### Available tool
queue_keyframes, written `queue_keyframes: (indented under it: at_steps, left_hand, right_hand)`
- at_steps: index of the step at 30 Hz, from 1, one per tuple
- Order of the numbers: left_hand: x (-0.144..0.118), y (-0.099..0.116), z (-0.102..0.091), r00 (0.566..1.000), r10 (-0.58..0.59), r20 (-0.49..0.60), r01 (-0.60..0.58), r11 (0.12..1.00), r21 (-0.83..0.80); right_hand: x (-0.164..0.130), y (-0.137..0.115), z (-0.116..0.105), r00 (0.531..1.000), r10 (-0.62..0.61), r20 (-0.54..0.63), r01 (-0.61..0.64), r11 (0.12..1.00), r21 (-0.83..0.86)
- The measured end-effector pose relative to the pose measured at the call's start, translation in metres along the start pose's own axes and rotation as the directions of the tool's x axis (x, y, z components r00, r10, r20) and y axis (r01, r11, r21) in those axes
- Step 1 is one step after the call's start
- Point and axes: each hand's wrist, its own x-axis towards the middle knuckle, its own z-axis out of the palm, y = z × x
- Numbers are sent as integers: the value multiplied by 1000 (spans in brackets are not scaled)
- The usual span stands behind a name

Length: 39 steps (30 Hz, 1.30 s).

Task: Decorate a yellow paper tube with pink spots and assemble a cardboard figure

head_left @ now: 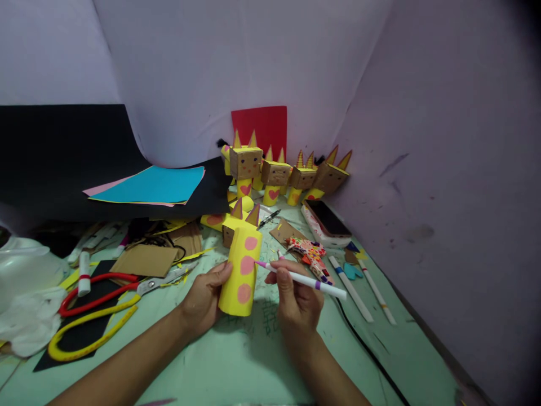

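Observation:
My left hand [207,299] is closed around a yellow paper tube [235,285] with pink spots down its side, holding it tilted above the table. Between the fingers of my right hand [298,301] is a white felt-tip marker [306,280] with a purple band. Its purple tip meets the tube's right edge, beside the middle spot. Just behind the tube lies a yellow figure with a cardboard box head [228,232] and purple-edged pointed ears. The palm side of my left hand is hidden by the tube.
Several box-headed figures [276,175] stand at the back before a red sheet [270,121]. Scissors [139,290] and cardboard scraps [146,260] lie left. On the right are a phone [327,218], loose markers [350,288] and a black cable [367,347]. Coloured sheets [156,186] rest on black paper.

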Motion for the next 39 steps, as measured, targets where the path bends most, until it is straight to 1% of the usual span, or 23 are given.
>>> queue_keyframes:
  at_steps: [6, 10, 19, 22, 26, 28, 31, 35, 37, 39]
  left_hand:
    - [0, -1, 1, 1000, 4, 0, -4, 1000, -6]
    - [-1, -2, 1, 1000, 12, 18, -12, 1000, -11]
    - [-1, -3, 1, 999, 16, 38, -15, 1000, -19]
    - [-1, -2, 1, 999, 16, 36, -15, 1000, -16]
    - [0, -1, 0, 1000, 15, 14, -15, 1000, -16]
    - [1, 0, 0, 1000, 11, 19, -10, 1000, -23]
    - [1, 2, 1, 1000, -27, -2, 27, 999, -43]
    - [0, 3, 2, 998, -33, -46, 31, 998, -48]
    - [0, 4, 3, 999, -20, -50, 18, 999, -35]
    - [0, 4, 3, 998, -13, -56, 11, 1000, -28]
  right_hand:
    - [-1, -1, 1, 1000, -26, 10, 26, 1000, 14]
    - [0, -2, 1, 999, -36, 24, 35, 999, 14]
    - [-2, -1, 4, 998, -26, 65, 22, 997, 67]
    - [-1, -1, 3, 999, -18, 46, 16, 999, 50]
    - [-1, -2, 2, 1000, 17, -1, -17, 1000, -1]
    - [0, -3, 1, 999, 31, -24, -31, 1000, 6]
    - [3, -5, 1, 993, 95, -75, -88, 992, 92]
    - [7, -6, 1, 961, 247, -126, -215, 951, 223]
    - [7, -5, 1, 949, 293, -121, -259, 937, 234]
    - [6, -4, 0, 954, 285, -96, -261, 943, 208]
